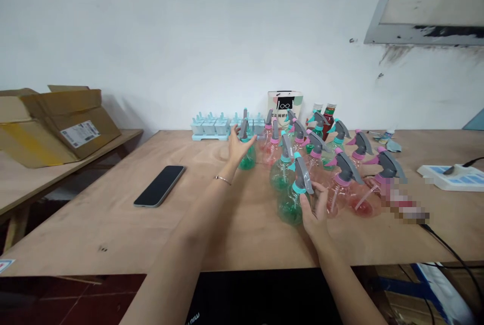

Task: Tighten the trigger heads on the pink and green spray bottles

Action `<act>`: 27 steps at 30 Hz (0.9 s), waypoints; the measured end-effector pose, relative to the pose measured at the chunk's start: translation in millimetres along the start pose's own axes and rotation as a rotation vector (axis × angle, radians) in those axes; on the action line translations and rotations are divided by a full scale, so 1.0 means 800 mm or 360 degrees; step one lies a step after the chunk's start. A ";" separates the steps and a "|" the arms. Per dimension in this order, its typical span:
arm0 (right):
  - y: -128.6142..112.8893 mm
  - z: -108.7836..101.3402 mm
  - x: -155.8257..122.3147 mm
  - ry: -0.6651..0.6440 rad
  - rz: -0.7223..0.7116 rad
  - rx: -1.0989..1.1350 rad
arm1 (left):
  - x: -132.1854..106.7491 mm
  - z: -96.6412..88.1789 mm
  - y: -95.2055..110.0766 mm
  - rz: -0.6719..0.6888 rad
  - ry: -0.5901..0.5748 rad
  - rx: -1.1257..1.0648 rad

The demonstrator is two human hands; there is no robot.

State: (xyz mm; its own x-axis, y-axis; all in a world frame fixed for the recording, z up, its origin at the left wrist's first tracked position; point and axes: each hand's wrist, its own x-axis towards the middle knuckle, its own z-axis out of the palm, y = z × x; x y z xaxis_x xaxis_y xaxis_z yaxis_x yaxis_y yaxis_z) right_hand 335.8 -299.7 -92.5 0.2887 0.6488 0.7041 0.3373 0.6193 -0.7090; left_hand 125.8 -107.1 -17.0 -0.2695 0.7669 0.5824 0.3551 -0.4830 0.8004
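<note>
My left hand (238,146) is at the neck of a spray bottle (247,160) with green liquid, its thumb and fingers apart. I cannot tell if they touch the bottle. In front, my right hand (315,211) holds the right side of a clear, round spray bottle (290,210) with a teal collar, grey trigger head and a little green liquid. This bottle stands upright on the table. Behind and right of it are several more spray bottles: some with pink collars and pinkish bodies (342,194), others teal and green (280,176).
A phone (160,186) lies on the wooden table (94,224) at left. Light blue popsicle molds (210,127), a printed bag (285,108) and a dark red bottle (328,121) stand near the wall. A power strip (454,178) is at right, a cardboard box (56,126) at left.
</note>
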 end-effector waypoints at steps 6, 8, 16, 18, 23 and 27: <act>-0.006 -0.002 0.004 -0.0018 -0.0031 -0.0075 | -0.112 -0.044 0.027 0.0442 -0.0089 -0.0121; -0.007 -0.003 0.006 0.0010 -0.0002 -0.0066 | -0.154 -0.048 0.053 0.0546 -0.0486 -0.0195; -0.009 -0.006 0.006 -0.0280 -0.0045 0.0000 | -0.234 -0.021 0.116 0.0216 -0.0850 -0.0430; -0.012 -0.006 0.006 -0.0371 -0.0136 0.0014 | -0.232 -0.020 0.117 0.0057 -0.0863 -0.0563; -0.021 -0.006 0.006 -0.0459 -0.0336 -0.0041 | -0.212 -0.037 0.118 -0.0302 -0.0993 -0.0754; -0.025 -0.007 0.005 -0.0205 -0.0292 -0.0116 | -0.173 -0.072 0.109 -0.0696 -0.1050 -0.1073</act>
State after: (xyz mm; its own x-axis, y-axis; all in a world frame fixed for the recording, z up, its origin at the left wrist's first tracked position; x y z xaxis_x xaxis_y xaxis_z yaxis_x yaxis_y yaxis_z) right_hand 335.3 -312.1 -75.5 0.1013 0.5821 0.8068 0.4385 0.7018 -0.5614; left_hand 142.9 -279.9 -19.7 0.3610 0.9127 0.1915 -0.2848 -0.0876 0.9546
